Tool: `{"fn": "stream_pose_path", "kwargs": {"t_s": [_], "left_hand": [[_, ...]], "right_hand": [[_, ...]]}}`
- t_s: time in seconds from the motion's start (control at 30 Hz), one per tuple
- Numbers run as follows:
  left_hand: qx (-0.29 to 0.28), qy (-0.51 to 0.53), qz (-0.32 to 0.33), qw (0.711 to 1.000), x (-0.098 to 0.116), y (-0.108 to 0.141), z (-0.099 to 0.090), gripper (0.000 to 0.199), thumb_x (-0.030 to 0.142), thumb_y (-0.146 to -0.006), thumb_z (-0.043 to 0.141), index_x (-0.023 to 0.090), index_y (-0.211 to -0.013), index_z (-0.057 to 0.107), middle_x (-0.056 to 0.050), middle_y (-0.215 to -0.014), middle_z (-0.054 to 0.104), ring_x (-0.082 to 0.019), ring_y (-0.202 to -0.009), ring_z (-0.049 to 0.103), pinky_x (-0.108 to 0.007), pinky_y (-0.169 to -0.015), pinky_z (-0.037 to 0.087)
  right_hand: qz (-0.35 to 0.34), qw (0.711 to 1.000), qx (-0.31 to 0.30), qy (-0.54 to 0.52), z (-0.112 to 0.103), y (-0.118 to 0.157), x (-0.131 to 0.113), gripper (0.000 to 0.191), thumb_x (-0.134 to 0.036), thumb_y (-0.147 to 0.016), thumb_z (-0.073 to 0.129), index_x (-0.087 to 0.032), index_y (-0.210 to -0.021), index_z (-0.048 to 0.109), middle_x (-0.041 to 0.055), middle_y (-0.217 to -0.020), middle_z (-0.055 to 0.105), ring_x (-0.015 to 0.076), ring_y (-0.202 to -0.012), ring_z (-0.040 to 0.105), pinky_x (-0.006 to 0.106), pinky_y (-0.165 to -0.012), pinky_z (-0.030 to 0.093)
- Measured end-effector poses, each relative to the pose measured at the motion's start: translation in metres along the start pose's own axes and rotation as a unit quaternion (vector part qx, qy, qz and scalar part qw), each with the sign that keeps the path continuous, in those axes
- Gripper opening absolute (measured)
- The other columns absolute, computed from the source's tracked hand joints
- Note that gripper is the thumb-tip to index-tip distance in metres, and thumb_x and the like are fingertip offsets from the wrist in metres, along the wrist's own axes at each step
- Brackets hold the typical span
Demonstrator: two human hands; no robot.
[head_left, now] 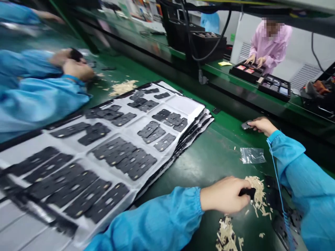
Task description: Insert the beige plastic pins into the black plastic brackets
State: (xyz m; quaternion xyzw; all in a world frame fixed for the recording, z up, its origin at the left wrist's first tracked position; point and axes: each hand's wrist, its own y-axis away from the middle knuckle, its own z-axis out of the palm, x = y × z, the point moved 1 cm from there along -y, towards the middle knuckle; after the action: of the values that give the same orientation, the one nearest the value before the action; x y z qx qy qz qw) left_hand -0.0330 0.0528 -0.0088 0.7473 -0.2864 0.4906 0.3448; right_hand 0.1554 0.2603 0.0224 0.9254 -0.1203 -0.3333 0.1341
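fingers and thumb of your left hand point(225, 195) are pressed together, pinching a small black piece point(247, 192) just above a loose heap of pale strip offcuts point(258, 193). a second scatter of those offcuts point(226, 233) lies nearer the bottom edge of your view. your right hand point(261, 126) is out on the green bench point(217, 155), its fingers closed around a small dark grey piece point(246, 125) that pokes out at the tip; how the fingers sit on it is too hidden to tell. a thin blue cord point(275, 174) runs down from your right cuff, past a flat clear plastic bag point(252, 155) on your side of it.

to your left, a thick stack of white backing sheets point(131, 146) lies open, carrying rows of black die-cut parts point(115, 153). your left sleeve point(157, 219) passes just beside its near edge. more black pieces point(284, 218) sit under your right forearm, partly hidden.

across the left of the view, a co-worker in a blue sleeve point(39, 101) has both hands at the far side of the stack. beyond the bench, a person in a pink smock point(269, 45) has both hands at a black compartment tray point(246, 71), beside a second tray point(274, 87) and a yellow note point(225, 63).
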Motion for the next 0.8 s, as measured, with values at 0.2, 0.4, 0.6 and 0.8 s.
{"fn": "stream_pose_path", "kwargs": {"t_s": [0.2, 0.4, 0.6, 0.8], "left_hand": [[-0.013, 0.064, -0.011, 0.998, -0.016, -0.002, -0.006, 0.017, 0.03, -0.094, 0.058, 0.016, -0.093, 0.068, -0.001, -0.069, 0.072, -0.013, -0.055, 0.061, -0.022, -0.052, 0.044], [-0.039, 0.177, -0.031, 0.983, -0.001, 0.009, -0.019, 0.026, 0.038, -0.092, 0.064, 0.017, -0.077, 0.06, 0.002, -0.059, 0.068, -0.007, -0.039, 0.041, -0.02, -0.042, 0.03], [-0.087, 0.21, -0.059, 0.972, 0.013, 0.018, -0.009, 0.025, 0.038, -0.087, 0.067, 0.016, -0.075, 0.062, 0.005, -0.05, 0.061, -0.009, -0.048, 0.052, -0.021, -0.053, 0.039], [-0.117, 0.209, -0.078, 0.968, 0.009, 0.018, 0.003, 0.028, 0.042, -0.086, 0.068, 0.017, -0.076, 0.061, 0.006, -0.049, 0.058, -0.009, -0.044, 0.048, -0.02, -0.048, 0.034]], "right_hand": [[-0.147, 0.984, -0.004, -0.105, 0.018, 0.037, -0.094, 0.062, -0.058, -0.082, 0.08, -0.014, -0.123, 0.066, 0.0139, -0.112, 0.073, 0.0198, -0.074, 0.069, 0.033, -0.058, 0.059], [-0.27, 0.954, -0.106, -0.078, -0.012, 0.141, -0.02, 0.034, -0.049, -0.09, 0.073, -0.015, -0.089, 0.077, 0.0043, -0.082, 0.074, 0.0181, -0.075, 0.067, 0.032, -0.073, 0.055], [-0.198, 0.958, -0.17, -0.119, -0.006, 0.226, 0.063, 0.022, -0.039, -0.098, 0.066, -0.021, -0.099, 0.079, 0.0044, -0.097, 0.077, 0.0187, -0.087, 0.07, 0.031, -0.077, 0.054], [-0.216, 0.964, -0.129, -0.086, 0.012, 0.256, 0.076, 0.01, -0.025, -0.089, 0.076, -0.025, -0.099, 0.076, 0.0018, -0.097, 0.075, 0.0197, -0.087, 0.067, 0.036, -0.079, 0.053]]}}
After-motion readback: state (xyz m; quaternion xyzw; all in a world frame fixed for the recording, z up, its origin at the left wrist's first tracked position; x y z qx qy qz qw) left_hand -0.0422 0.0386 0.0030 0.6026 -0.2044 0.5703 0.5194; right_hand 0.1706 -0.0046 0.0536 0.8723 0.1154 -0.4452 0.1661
